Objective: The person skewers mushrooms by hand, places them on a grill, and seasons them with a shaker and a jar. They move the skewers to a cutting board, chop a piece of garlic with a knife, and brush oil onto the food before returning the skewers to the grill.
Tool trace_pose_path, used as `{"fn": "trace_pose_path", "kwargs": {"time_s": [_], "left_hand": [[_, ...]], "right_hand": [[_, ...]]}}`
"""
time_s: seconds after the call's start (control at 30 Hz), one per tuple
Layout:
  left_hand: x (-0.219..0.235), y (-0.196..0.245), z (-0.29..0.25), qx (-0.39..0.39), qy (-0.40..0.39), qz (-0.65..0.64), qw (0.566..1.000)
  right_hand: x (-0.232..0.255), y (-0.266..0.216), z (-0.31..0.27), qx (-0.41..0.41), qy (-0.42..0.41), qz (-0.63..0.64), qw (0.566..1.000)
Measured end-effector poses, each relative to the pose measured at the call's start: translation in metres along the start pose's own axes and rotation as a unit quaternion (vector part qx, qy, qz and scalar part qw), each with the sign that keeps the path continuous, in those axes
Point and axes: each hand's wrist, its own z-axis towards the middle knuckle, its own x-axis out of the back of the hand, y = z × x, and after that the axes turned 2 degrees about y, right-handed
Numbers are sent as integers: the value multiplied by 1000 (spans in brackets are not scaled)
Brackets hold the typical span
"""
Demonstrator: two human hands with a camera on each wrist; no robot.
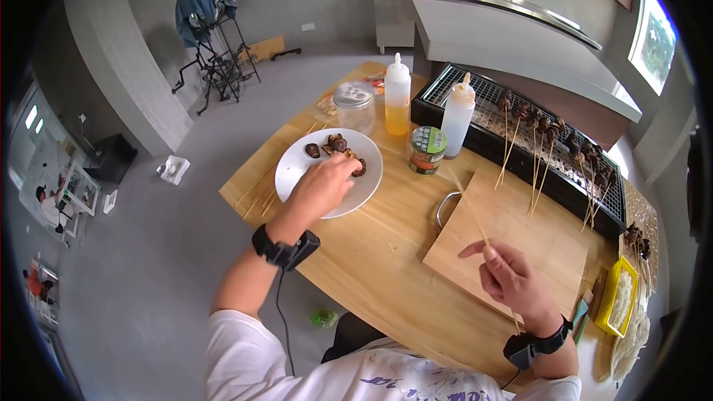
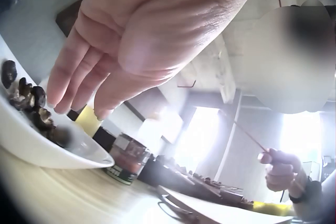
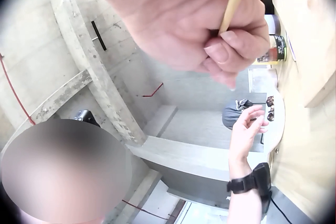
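Observation:
Over the white plate [image 1: 288, 178] is my left hand [image 1: 324, 182], its fingertips right at the dark brown mushrooms [image 1: 336, 142]. In the left wrist view the fingers [image 2: 65, 74] stretch toward the mushrooms [image 2: 39, 98], with nothing showing between them and the thumb. My right hand [image 1: 512, 280] grips a thin bamboo skewer [image 1: 475, 215] above the wooden cutting board [image 1: 520, 208]. The skewer slants up and away from the fist, with no food on the part that shows. In the right wrist view, curled fingers [image 3: 239, 45] wrap round the skewer [image 3: 235, 1].
Loose skewers [image 1: 260, 189] lie left of the plate. Behind it stand a shaker jar [image 1: 355, 110], a yellow squeeze bottle [image 1: 397, 100], a pale squeeze bottle [image 1: 457, 119] and a green-lidded jar [image 1: 428, 151]. A grill [image 1: 483, 100] with loaded skewers borders the board; a yellow tray [image 1: 615, 293] sits at right.

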Motion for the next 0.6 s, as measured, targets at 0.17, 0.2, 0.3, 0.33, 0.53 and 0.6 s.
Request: {"fn": "trace_pose_path", "kwargs": {"time_s": [0.17, 0.2, 0.3, 0.33, 0.53, 0.6], "left_hand": [[-24, -24, 29, -37, -80, 54, 995], [-26, -23, 32, -32, -89, 71, 993], [-36, -29, 39, -14, -99, 103, 990], [-37, -30, 39, -19, -91, 95, 991], [-1, 5, 22, 92, -37, -66, 993], [9, 26, 4, 139, -35, -255, 956]], "right_hand": [[1, 27, 0, -8, -51, 31, 998], [-3, 29, 0, -10, -61, 26, 998], [-3, 33, -4, -32, -55, 2, 998], [-2, 35, -4, -31, -63, -2, 998], [2, 37, -6, -21, -75, 4, 997], [0, 33, -7, -30, -81, 14, 996]]}}
